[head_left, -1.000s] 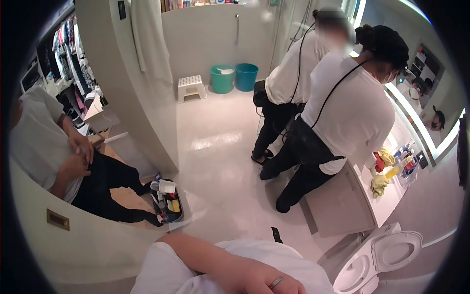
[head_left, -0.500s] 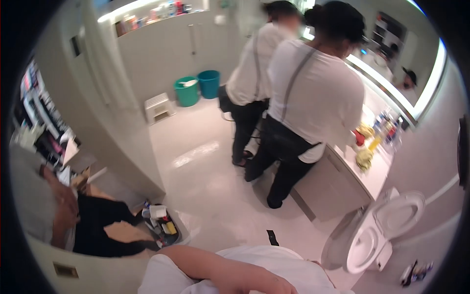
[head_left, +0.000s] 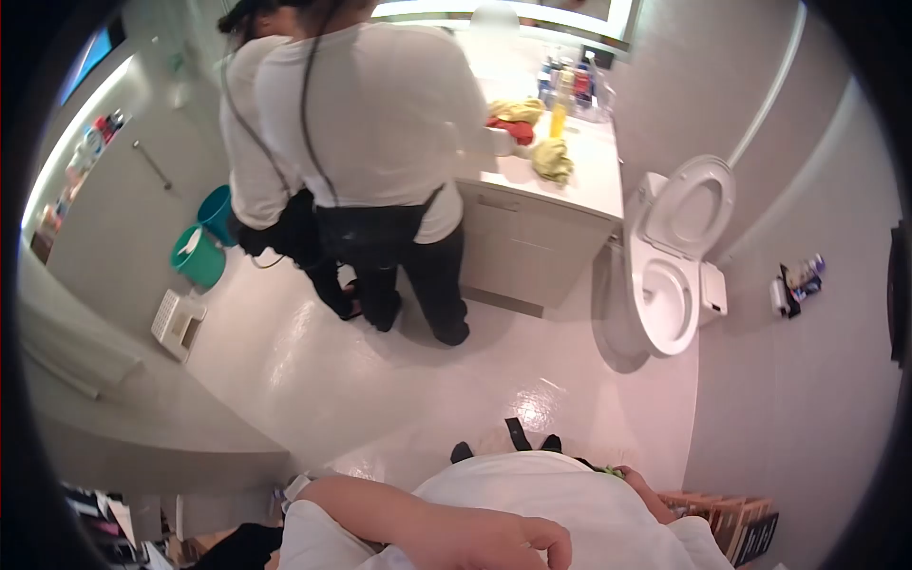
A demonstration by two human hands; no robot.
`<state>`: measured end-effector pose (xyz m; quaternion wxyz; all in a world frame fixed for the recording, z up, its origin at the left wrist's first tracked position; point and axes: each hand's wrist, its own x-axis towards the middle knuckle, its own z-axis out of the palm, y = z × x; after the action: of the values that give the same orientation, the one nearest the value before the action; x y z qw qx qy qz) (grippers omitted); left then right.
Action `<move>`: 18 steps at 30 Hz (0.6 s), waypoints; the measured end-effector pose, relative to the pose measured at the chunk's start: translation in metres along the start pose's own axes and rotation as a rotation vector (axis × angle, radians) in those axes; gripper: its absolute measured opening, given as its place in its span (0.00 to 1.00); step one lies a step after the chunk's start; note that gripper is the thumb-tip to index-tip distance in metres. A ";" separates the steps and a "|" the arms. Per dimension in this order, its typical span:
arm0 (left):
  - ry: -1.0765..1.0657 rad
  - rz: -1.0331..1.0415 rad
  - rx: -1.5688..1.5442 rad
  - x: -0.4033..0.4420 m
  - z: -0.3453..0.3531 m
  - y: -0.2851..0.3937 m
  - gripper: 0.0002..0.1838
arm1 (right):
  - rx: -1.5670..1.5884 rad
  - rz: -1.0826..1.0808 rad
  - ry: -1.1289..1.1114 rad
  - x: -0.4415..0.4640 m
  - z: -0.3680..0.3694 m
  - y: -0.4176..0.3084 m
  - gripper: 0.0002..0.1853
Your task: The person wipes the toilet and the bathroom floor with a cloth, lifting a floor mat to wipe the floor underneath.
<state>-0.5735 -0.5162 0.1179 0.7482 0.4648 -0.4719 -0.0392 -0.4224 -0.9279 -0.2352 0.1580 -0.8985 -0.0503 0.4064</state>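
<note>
My left forearm lies across my white shirt [head_left: 532,484]. My left hand [head_left: 518,543] is at the bottom edge of the view with its fingers curled; whatever they may hold is hidden. On the far side of my belly, my right hand [head_left: 635,483] shows only in part. Its fingers close on a small bright green thing [head_left: 611,470], too small to name. Below, on the floor, a black strap-like strip [head_left: 517,434] lies between the dark tips of my shoes [head_left: 551,444].
Two people in white tops [head_left: 380,114] stand at the vanity counter [head_left: 594,180], with cloths [head_left: 551,160] and bottles [head_left: 560,100] on it. A toilet [head_left: 665,304] with raised lid stands right. Buckets [head_left: 198,258] and a white stool [head_left: 178,325] are left. A wooden rack [head_left: 727,518] is lower right.
My view has swung left, so the counter and toilet sit further left, and the person at lower left is mostly out of view. My right hand and the green thing now show.
</note>
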 end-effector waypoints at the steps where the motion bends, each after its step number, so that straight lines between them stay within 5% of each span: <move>1: 0.031 -0.037 0.052 0.007 0.000 -0.001 0.13 | 0.004 0.040 0.006 -0.004 0.003 0.014 0.22; 6: 0.152 -0.352 0.379 0.030 -0.024 -0.016 0.19 | 0.044 0.137 -0.003 -0.016 -0.001 0.050 0.22; 8: 0.449 -0.442 0.452 0.020 -0.033 -0.045 0.19 | 0.079 0.172 0.020 -0.014 -0.013 0.053 0.22; 12: 0.832 -0.959 1.059 0.005 -0.044 -0.119 0.17 | 0.183 0.115 0.070 -0.002 -0.050 0.052 0.20; 15: 0.169 -1.243 1.383 -0.038 -0.047 -0.172 0.19 | 0.167 0.044 0.118 0.025 -0.069 0.084 0.19; 18: 0.227 -1.617 0.980 -0.041 -0.042 -0.212 0.21 | 0.145 0.093 0.104 0.036 -0.089 0.111 0.17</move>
<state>-0.4841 -0.5875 -0.0699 0.2576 0.9134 0.1042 -0.2975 -0.3368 -1.0470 -0.2421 0.2061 -0.9060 0.0292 0.3686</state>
